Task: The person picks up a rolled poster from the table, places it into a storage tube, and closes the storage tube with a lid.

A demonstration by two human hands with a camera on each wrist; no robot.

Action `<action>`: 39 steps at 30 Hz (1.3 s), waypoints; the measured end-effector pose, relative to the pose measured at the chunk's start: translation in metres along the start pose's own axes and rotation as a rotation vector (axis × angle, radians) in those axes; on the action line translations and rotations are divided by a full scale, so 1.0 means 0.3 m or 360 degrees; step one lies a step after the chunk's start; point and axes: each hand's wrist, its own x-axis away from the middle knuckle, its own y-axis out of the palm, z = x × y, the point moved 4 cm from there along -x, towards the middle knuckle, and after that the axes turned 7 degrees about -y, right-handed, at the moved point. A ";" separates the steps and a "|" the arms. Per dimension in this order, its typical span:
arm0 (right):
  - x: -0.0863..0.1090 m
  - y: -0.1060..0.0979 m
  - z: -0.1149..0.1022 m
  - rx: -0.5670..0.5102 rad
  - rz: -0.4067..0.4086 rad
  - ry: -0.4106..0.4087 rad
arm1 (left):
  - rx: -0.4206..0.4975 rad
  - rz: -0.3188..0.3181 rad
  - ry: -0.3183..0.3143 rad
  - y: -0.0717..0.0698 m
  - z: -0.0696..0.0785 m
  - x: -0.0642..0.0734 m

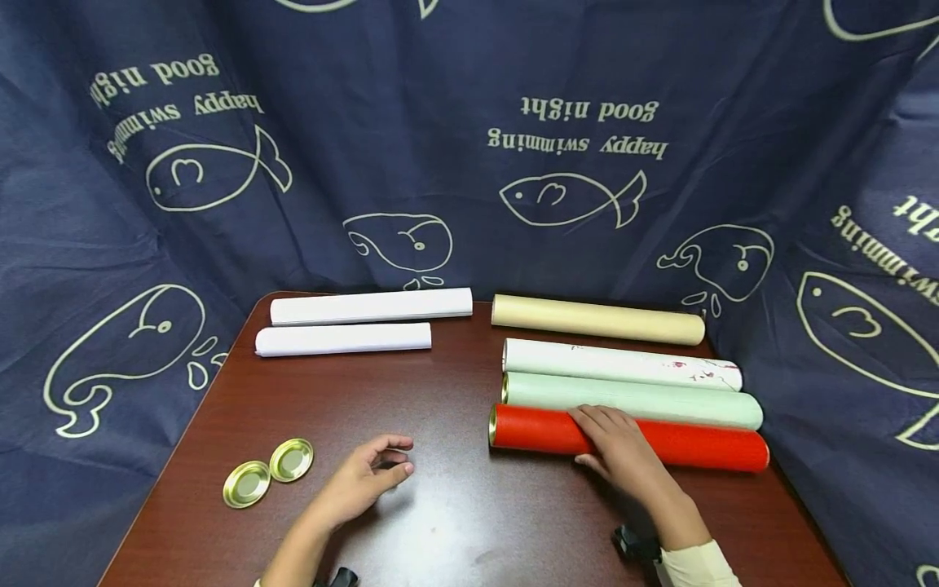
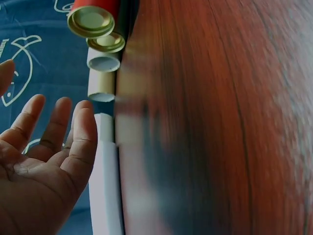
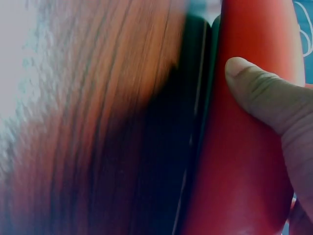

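Head view: the right hand [image 1: 623, 452] grips the bright red cylindrical tube [image 1: 704, 446], lying just beside a pale green cylindrical tube [image 1: 631, 398] on the reddish-brown wooden table [image 1: 352, 408]. Left wrist: the left hand [image 2: 54, 156] is empty, fingers parted. Right wrist: a thumb [image 3: 264, 90] presses red.

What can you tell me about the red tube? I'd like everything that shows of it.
The red tube is a long, straight, plain cylinder, possibly card. Its left end has a gold, metal-looking cap with a recessed centre; the right end shows only a thin paler edge. It lies on its side on the brown table, nearest the person of the four right-hand tubes, close alongside the pale green tube. The right hand grips it around the middle, its thumb against the side.
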 end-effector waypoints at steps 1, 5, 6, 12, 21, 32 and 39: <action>-0.003 0.002 0.006 0.0001 0.0001 -0.0005 | -0.0002 0.0000 0.0004 0.004 0.002 -0.001; -0.012 0.010 0.028 0.0010 0.0007 -0.0025 | -0.0027 0.0005 -0.0006 0.016 0.007 -0.004; -0.014 0.011 0.033 0.0008 0.0013 -0.0029 | -0.0030 0.0006 -0.0011 0.017 0.009 -0.005; -0.027 0.017 0.061 0.0004 0.0011 -0.0037 | -0.0037 -0.0005 -0.0031 0.019 0.014 -0.004; -0.061 0.022 0.117 0.0004 -0.0063 0.0018 | -0.0077 0.0009 -0.0042 0.012 -0.001 -0.004; -0.117 0.021 0.201 -0.0010 -0.0019 0.0045 | -0.0066 -0.0003 -0.0098 -0.004 -0.016 -0.002; -0.149 0.028 0.252 -0.0015 0.0022 0.0092 | -0.0055 0.0015 -0.0102 -0.015 -0.029 0.002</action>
